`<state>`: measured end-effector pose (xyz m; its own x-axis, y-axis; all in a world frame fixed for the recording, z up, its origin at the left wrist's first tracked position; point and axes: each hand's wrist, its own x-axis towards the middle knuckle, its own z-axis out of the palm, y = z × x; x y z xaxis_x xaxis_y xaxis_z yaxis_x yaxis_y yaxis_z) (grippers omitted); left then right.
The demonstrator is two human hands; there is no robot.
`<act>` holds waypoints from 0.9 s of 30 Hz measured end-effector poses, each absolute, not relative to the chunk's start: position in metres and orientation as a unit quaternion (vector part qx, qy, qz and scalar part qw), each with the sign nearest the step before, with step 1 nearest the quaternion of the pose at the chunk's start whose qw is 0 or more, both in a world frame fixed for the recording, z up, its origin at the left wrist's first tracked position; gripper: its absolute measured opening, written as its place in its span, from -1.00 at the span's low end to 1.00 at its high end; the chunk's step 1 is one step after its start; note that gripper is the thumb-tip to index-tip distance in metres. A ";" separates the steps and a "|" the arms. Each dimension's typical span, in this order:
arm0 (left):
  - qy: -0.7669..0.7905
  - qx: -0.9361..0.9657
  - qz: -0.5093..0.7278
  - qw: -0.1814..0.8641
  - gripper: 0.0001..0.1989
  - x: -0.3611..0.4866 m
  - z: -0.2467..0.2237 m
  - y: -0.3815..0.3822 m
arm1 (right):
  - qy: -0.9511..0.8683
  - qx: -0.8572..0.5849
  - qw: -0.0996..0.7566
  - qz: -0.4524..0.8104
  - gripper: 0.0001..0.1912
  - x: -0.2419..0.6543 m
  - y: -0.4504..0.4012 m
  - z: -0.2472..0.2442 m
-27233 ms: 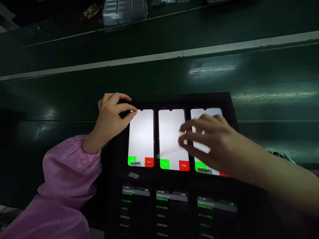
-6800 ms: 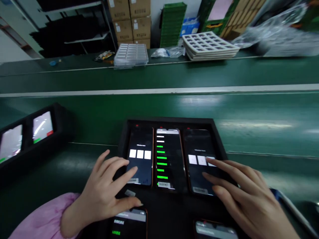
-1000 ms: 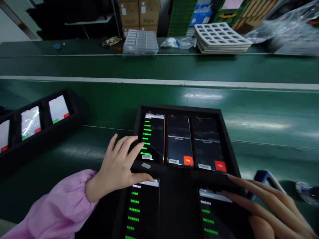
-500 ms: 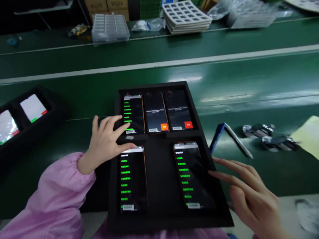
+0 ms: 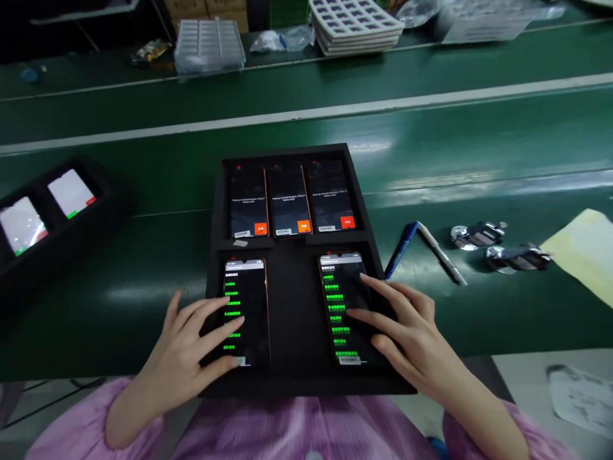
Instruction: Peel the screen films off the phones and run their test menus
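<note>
A black foam tray [image 5: 297, 300] in front of me holds several smartphones. My left hand [image 5: 194, 348] is open, its spread fingers over the screen of the lower left phone [image 5: 253, 294]. Over the lower right phone [image 5: 357, 294] lies my right hand [image 5: 407, 326], also open, with fingertips on or just above the screen. Both lower phones show lists of green text. In the top row, the left phone [image 5: 248, 207], middle phone [image 5: 290, 204] and right phone [image 5: 331, 198] have dark screens with an orange or red Fail box.
Left on the green table [image 5: 153, 287] is another black tray [image 5: 90, 220] with two white-lit phones. At right lie a blue pen [image 5: 401, 250], a white pen [image 5: 443, 255], two shiny metal parts [image 5: 479, 235] and yellow paper [image 5: 584, 249]. Stacked trays [image 5: 357, 29] stand at the back.
My left hand has moved down from the upper left phone to the lower left one. My right hand has moved left over the lower right phone. The upper left screen changed from green text to Fail.
</note>
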<state>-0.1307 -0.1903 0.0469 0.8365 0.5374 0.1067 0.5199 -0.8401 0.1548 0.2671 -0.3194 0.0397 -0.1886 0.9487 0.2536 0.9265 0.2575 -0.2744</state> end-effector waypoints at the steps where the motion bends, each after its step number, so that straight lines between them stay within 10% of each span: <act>1: 0.293 0.951 0.082 0.060 -0.56 -0.127 0.044 -0.189 | -0.772 -0.606 0.189 0.026 -0.59 0.267 -0.314 0.039; 27: 0.420 0.893 0.148 0.062 -0.24 -0.128 0.040 -0.228 | -0.755 -0.586 0.293 0.017 -0.64 0.233 -0.346 0.026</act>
